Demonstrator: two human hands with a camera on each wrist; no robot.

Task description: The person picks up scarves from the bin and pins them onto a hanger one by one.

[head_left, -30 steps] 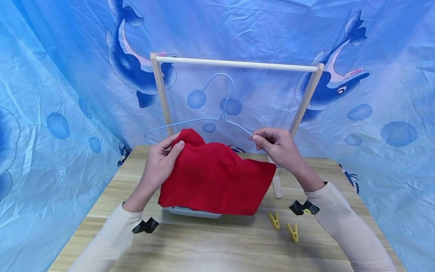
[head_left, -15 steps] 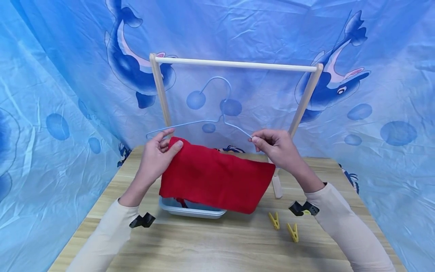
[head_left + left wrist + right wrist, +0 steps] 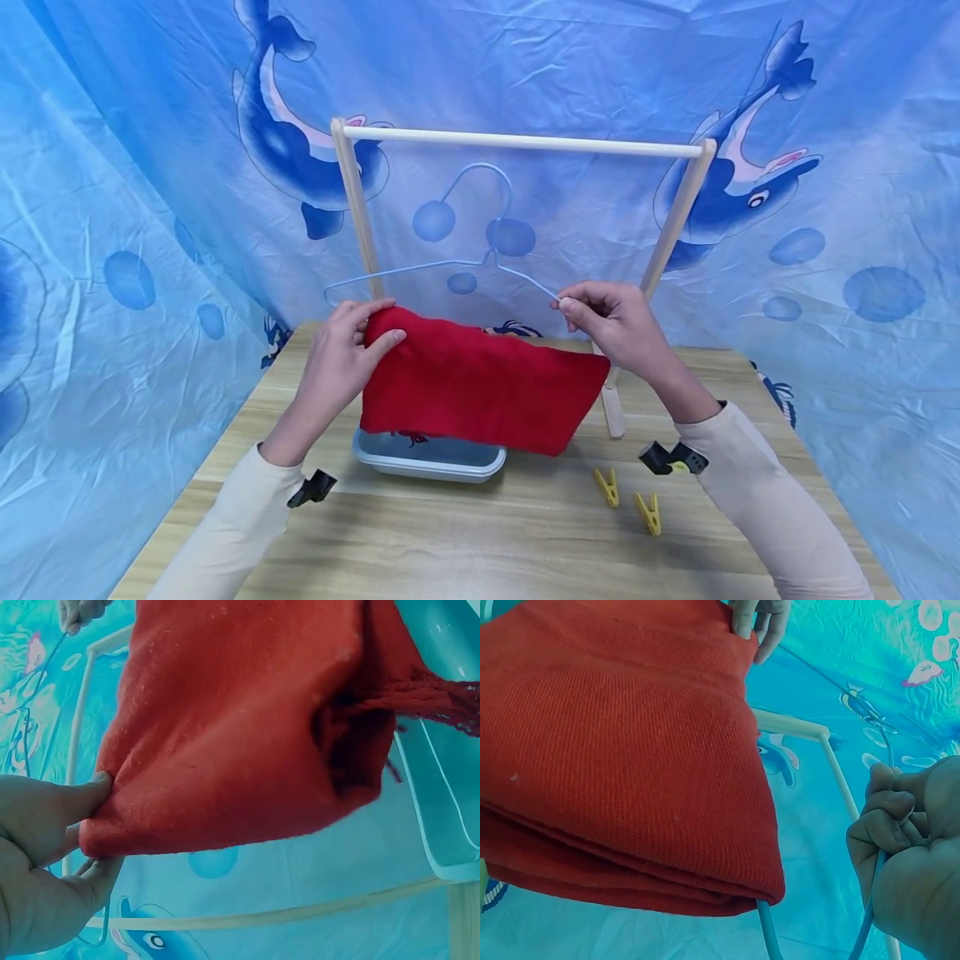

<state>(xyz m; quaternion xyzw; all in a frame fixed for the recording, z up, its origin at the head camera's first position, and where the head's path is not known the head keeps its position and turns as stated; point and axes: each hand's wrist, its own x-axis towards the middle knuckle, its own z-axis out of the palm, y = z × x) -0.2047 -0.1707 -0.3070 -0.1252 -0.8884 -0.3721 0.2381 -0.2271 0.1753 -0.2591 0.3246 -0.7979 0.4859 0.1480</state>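
A red knitted scarf [image 3: 480, 383] hangs folded over the lower bar of a thin light-blue wire hanger [image 3: 427, 267]. The bar emerges from the fold in the right wrist view, while the hook points up in the head view. My left hand [image 3: 337, 350] pinches the scarf's upper left corner, thumb in front and fingers behind. With curled fingers, my right hand [image 3: 615, 325] grips the hanger's right shoulder, apart from the cloth. Fringe [image 3: 442, 701] dangles from the scarf beside a light-blue basin [image 3: 435, 473] in the left wrist view. The cloth hides most of the lower bar.
Behind the hands stands a rack with a white rail [image 3: 525, 143] and wooden posts [image 3: 678, 221]. Two yellow clothespins [image 3: 607, 487] lie on the wooden table [image 3: 465, 542] at front right. A blue dolphin-print curtain [image 3: 585, 67] surrounds the table.
The bunched top of the scarf has been drawn out flatter. Its lower edge has risen, uncovering more of the basin. My left hand has shifted slightly down; the right keeps its grip on the hanger.
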